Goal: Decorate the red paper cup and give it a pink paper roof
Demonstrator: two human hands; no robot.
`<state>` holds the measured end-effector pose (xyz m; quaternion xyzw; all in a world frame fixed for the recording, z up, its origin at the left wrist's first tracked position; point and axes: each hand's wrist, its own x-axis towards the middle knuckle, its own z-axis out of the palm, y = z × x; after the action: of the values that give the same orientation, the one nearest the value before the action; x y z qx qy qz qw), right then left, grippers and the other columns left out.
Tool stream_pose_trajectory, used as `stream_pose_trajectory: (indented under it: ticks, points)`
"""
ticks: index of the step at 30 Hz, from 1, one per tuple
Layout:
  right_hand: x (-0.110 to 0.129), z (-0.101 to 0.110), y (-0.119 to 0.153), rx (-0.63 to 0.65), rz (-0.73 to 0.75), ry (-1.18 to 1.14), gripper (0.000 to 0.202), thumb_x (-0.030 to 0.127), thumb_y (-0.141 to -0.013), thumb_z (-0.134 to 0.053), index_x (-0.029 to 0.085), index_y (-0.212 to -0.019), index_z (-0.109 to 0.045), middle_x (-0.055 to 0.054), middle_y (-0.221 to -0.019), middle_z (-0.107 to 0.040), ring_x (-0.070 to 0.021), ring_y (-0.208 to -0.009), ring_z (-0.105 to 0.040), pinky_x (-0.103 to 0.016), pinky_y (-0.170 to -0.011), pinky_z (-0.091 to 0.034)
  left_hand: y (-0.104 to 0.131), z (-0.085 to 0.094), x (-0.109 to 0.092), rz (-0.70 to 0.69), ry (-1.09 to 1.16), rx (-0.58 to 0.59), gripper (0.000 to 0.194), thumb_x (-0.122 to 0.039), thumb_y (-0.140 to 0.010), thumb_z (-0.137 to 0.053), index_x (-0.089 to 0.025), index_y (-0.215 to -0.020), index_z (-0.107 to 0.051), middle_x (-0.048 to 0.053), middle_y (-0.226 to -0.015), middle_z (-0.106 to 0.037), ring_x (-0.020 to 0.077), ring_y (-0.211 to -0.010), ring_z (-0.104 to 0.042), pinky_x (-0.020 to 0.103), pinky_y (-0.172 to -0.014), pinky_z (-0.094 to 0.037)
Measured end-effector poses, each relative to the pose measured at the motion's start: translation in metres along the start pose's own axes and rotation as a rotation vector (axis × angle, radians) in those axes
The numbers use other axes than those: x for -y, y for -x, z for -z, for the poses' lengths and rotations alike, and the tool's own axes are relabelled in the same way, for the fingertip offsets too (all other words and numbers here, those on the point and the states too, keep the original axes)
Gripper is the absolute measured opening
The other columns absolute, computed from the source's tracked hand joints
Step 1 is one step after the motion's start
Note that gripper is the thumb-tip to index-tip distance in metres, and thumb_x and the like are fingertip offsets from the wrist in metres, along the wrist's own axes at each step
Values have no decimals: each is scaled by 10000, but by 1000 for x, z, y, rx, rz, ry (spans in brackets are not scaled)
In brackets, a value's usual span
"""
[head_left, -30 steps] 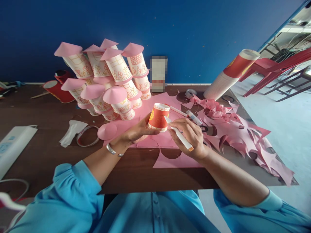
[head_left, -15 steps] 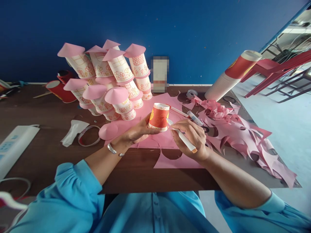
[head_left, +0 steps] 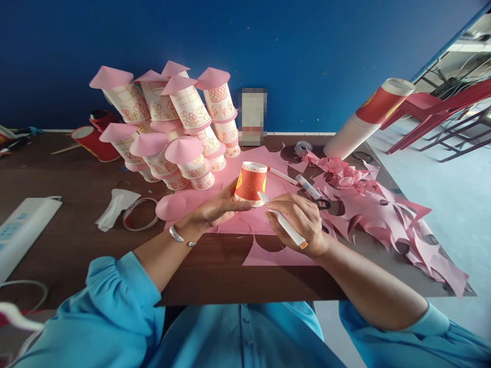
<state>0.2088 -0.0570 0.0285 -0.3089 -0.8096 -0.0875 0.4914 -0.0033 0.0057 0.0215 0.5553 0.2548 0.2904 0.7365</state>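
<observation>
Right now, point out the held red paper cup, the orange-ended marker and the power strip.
Red paper cup (head_left: pixel 250 184), head view, red side wall.
Orange-ended marker (head_left: pixel 289 228), head view, white barrel.
Power strip (head_left: pixel 29 226), head view, white casing.

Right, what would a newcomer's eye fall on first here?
Probably the pink-roofed paper-cup towers, left of centre before the blue wall. Next, the red cup in the left hand and the white marker the right hand angles toward it. Pink paper scraps sprawl across the table, at right.

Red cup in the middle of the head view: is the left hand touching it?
Touching. The head view shows the left hand with its thumb across the lower edge of the red cup, no gap between them.
</observation>
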Motion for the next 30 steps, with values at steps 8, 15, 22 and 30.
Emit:
stream_pose_trajectory:
  ticks: [8,15,22,30]
  points:
    - [0,2,0,14,-20,4,278,97,-958,-650,209,-1212,-646,-42,-895,-777,-187,-759,-748,-306,-674,-610,4,0,-5,-42,-78,30,612,-541,-797,-826,-359,-1357,-661,49,-1310,-690,383,-1377,-583,558,-1182,-458]
    - [-1,1,1,3,-19,7,287,94,-955,-651,209,-1218,-643,-47,-903,-781,-193,-760,-747,-313,-669,-610,-6,4,19,-37,-4,-65,683,-345,-759,-916,-283,-1357,-593,70,-1281,-685,325,-1265,-609,528,-1128,-468]
    - [0,1,-2,-7,2,26,227,85,-968,-647,206,-1159,-633,-45,-882,-777,-180,-748,-750,-298,-668,-617,-6,4,14,-38,-67,-61,727,-368,-772,-915,-266,-1403,-570,74,-1299,-647,308,-1263,-574,520,-1127,-434]
    - [1,1,-3,-1,19,18,235,86,-966,-663,204,-1167,-635,-41,-886,-777,-177,-762,-756,-293,-679,-616,-7,6,19,-62,-92,-77,740,-360,-735,-943,-245,-1362,-568,65,-1247,-641,291,-1204,-583,468,-1051,-468]
